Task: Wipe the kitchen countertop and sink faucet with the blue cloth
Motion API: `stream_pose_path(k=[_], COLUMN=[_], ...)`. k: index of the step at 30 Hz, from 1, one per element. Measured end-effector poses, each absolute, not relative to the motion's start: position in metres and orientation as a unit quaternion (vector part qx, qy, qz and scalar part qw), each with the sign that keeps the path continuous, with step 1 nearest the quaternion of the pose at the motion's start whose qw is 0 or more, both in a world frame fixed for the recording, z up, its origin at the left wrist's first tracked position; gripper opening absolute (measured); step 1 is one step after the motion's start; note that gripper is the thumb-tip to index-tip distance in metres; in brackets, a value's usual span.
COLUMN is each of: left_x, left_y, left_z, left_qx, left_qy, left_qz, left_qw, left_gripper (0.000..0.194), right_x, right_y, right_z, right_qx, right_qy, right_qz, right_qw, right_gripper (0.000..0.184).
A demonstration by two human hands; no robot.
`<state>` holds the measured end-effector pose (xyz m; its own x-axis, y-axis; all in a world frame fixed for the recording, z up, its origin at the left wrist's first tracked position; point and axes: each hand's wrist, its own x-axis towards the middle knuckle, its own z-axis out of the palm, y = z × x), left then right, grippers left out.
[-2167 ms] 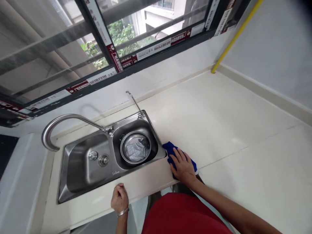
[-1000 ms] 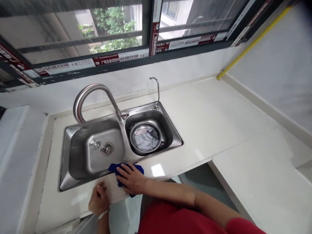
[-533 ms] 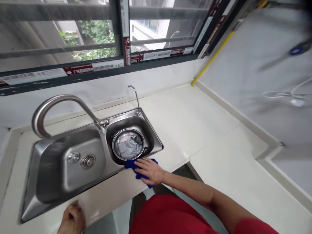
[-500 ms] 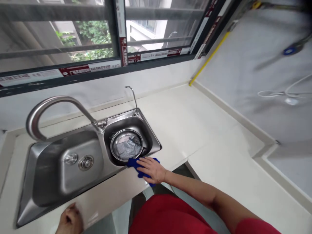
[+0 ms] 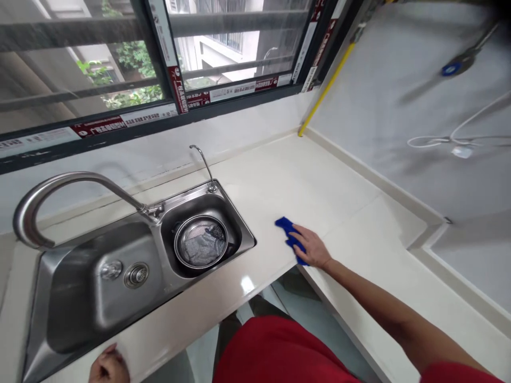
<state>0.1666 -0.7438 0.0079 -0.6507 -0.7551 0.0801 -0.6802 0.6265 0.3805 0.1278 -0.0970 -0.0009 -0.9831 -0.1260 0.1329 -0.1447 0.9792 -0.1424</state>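
Observation:
My right hand (image 5: 313, 247) presses a blue cloth (image 5: 288, 229) against the white countertop (image 5: 263, 213), to the right of the sink and close to the inner corner of the front edge. Part of the cloth is hidden under the fingers. At the lower left, my left hand (image 5: 108, 367) rests by the counter's front edge with its fingers curled in. Nothing shows in it. The double-bowl steel sink (image 5: 162, 250) lies between my hands.
A round steel colander or pot (image 5: 179, 229) with a clear plastic bag inside stands in the right bowl. A large curved faucet (image 5: 80, 178) and a thin tap (image 5: 202, 157) rise behind the sink. A yellow pipe (image 5: 327, 90) runs down the corner beside the window.
My right hand has slid the blue cloth to the right and away from me, from the sink's front edge onto the counter. The left hand stays near its place; the view has shifted slightly.

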Motion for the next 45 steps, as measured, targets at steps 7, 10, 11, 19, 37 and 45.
stream_pose_path(k=[7, 10, 11, 19, 37, 45], left_x=[0.171, 0.174, 0.174, 0.179, 0.190, 0.197], left_y=[-0.753, -0.755, -0.755, -0.755, -0.756, -0.752], left_z=[0.004, 0.002, 0.002, 0.001, -0.011, -0.004], left_qx=[0.414, 0.409, 0.406, 0.392, 0.363, 0.392], left_qy=[-0.885, -0.886, -0.886, -0.889, -0.893, -0.837], left_qz=[-0.186, -0.196, -0.199, -0.222, -0.245, -0.351], left_qw=[0.100, 0.099, 0.101, 0.085, 0.103, 0.150], left_gripper=[0.042, 0.040, 0.040, 0.040, 0.031, 0.032], right_x=[0.138, 0.139, 0.139, 0.143, 0.129, 0.119], right_y=[-0.091, -0.126, -0.140, -0.268, -0.487, -0.449], right_z=[-0.024, -0.024, -0.022, -0.007, 0.004, 0.005], right_qx=[-0.107, -0.072, -0.048, 0.112, 0.428, 0.542], right_qy=[-0.982, -0.987, -0.990, -0.991, -0.887, -0.818], right_qz=[-0.004, -0.021, -0.019, 0.027, 0.160, 0.163], right_qw=[0.152, 0.143, 0.134, 0.071, -0.064, -0.100], right_gripper=[0.052, 0.052, 0.051, 0.054, 0.065, 0.068])
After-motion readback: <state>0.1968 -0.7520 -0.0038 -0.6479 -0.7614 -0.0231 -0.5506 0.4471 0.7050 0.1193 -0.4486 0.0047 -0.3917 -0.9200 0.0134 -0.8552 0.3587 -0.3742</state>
